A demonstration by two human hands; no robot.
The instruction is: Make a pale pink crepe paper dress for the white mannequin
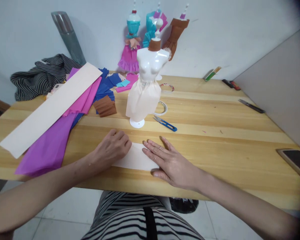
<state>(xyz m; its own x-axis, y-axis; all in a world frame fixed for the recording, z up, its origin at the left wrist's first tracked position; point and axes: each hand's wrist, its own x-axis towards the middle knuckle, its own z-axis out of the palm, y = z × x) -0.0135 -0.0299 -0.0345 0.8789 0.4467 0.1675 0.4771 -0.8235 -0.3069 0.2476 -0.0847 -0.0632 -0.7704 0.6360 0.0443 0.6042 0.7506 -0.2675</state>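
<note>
A short cream strip of what looks like crepe paper (136, 159) lies flat near the table's front edge. My left hand (114, 146) is closed on its left end, fingers curled under so the tips are hidden. Across its right end rests my right hand (168, 161), open and flat with the fingers stretched out. Just behind the strip, a small white dress form (151, 65) stands upright, wearing a gathered cream skirt (143, 100) and a brown neck band (154, 45). Blue thread snips (166, 124) lie to the right of its base.
At left, a long cream strip (52, 108) covers purple paper (46, 146) and pink sheets. Brown pieces (105, 106) lie beside blue ones. Dressed mini forms (132, 43) stand by the wall. Tape rolls (162, 108), a utility knife (252, 106) and a phone (296, 163) are rightward.
</note>
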